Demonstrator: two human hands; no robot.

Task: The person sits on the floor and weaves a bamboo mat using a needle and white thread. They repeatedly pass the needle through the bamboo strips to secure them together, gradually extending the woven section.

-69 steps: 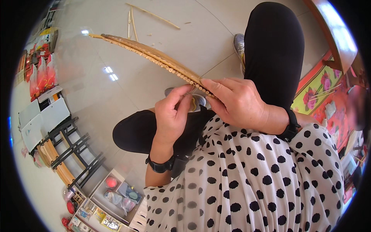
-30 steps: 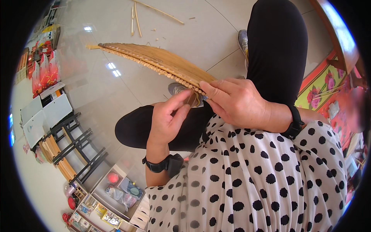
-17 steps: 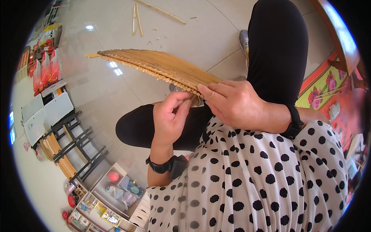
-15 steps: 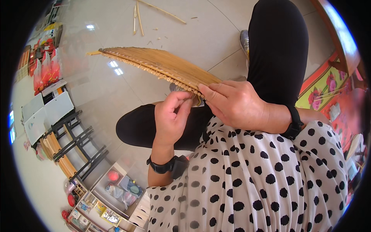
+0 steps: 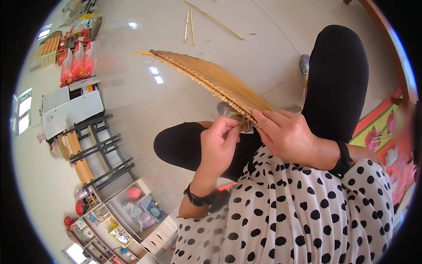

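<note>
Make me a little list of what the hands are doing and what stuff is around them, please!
Left hand: fingers pinched at the near end of the woven bamboo mat
Right hand: grips the same near end from the other side
Mat: long, tan, made of thin slats, slanting up and away over the floor
Wrists: a black band on each
Clothes: white dotted top, black trousers
Floor: pale shiny tiles with loose bamboo sticks
Left side: black folding frames, shelf of small things

Tan bamboo mat (image 5: 211, 77), white black-dotted dress (image 5: 299, 220).
</note>
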